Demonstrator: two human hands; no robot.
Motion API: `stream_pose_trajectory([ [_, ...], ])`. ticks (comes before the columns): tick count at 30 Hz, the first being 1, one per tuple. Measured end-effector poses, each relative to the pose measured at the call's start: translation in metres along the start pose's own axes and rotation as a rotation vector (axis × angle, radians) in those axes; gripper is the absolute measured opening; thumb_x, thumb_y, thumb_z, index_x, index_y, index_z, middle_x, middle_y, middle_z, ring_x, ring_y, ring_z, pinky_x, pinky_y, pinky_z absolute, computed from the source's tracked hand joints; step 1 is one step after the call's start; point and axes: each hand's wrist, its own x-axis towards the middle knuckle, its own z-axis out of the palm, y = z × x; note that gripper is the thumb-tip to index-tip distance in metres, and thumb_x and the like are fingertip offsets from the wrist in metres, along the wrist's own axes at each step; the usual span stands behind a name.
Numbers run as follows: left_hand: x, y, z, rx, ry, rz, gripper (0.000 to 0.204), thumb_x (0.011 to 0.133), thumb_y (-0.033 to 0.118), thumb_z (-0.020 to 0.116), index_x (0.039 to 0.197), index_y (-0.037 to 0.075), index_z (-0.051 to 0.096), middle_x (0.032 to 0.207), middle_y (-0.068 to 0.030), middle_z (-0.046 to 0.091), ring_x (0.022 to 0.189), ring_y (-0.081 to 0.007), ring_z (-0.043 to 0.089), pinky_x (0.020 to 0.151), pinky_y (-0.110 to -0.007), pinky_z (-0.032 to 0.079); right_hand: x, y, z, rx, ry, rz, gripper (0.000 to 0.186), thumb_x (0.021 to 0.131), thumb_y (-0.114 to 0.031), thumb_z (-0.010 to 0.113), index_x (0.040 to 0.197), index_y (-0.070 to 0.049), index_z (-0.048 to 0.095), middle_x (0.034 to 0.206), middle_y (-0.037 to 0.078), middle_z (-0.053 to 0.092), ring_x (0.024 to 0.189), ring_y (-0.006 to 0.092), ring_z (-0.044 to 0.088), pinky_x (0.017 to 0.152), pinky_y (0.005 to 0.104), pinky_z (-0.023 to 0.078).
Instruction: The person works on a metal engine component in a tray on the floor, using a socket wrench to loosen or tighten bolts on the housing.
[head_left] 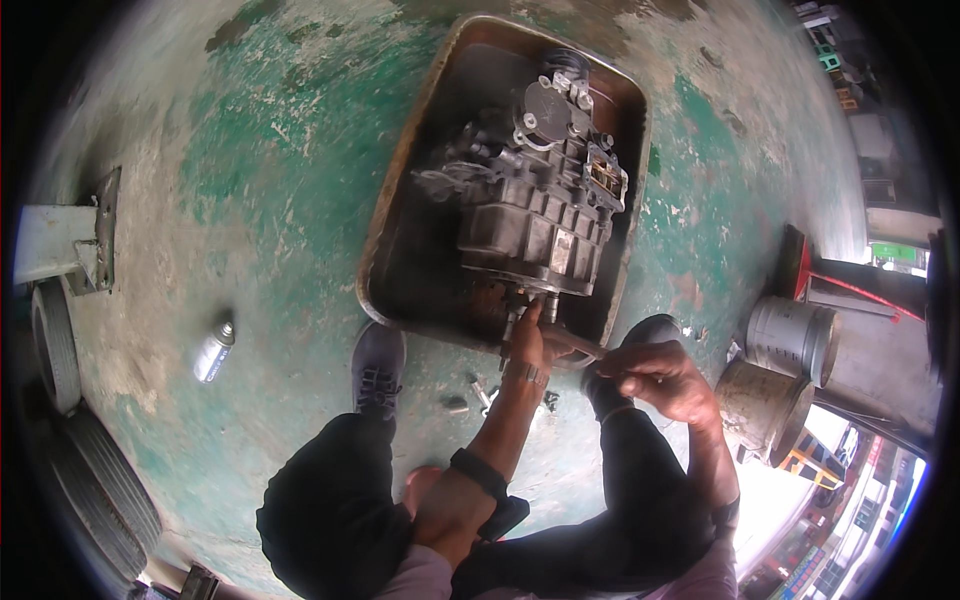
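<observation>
A grey metal gearbox (525, 235) lies in a large rectangular tray (378, 235) on the floor in front of me. My left hand (528, 345) reaches over the near rim, its fingers closed at the shaft end of the gearbox; what exactly they grip is partly hidden. A brownish long-handled tool (578, 343) runs from beside that hand toward the right. Around its outer end the fingers of my right hand (668, 380) are curled, above my right shoe. The tool's head is hidden by my left hand, so its exact kind cannot be told.
Small metal parts (483, 395) and a cylindrical piece (456, 405) lie on the floor between my feet. A spray can (215, 352) is at the left, with tyres (100, 480) beyond. Metal drums (765, 400) stand at the right. My shoes flank the tray's near edge.
</observation>
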Motion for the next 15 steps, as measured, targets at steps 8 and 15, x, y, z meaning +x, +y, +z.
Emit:
stream_pose_trajectory([
  [8,-0.002,0.000,0.002,0.019,0.008,0.009,0.038,0.083,0.044,0.055,0.104,0.013,0.054,0.073,-0.0112,0.059,0.052,-0.0306,0.058,0.043,-0.043,0.049,0.000,0.015,-0.008,0.148,0.189,0.269,0.026,0.088,-0.021,0.057,0.092,0.004,0.064,0.089,0.011,0.066,0.064,0.0150,0.059,0.059,0.0245,0.047],
  [15,-0.012,0.000,0.017,-0.030,0.030,0.043,0.034,0.082,0.040,0.058,0.106,0.017,0.056,0.087,-0.0051,0.062,0.077,-0.0226,0.060,0.058,-0.041,0.049,-0.030,0.139,-0.036,0.583,0.575,0.376,0.038,0.087,-0.031,0.044,0.099,0.003,0.058,0.075,0.008,0.059,0.059,0.0130,0.051,0.049,0.0242,0.040],
])
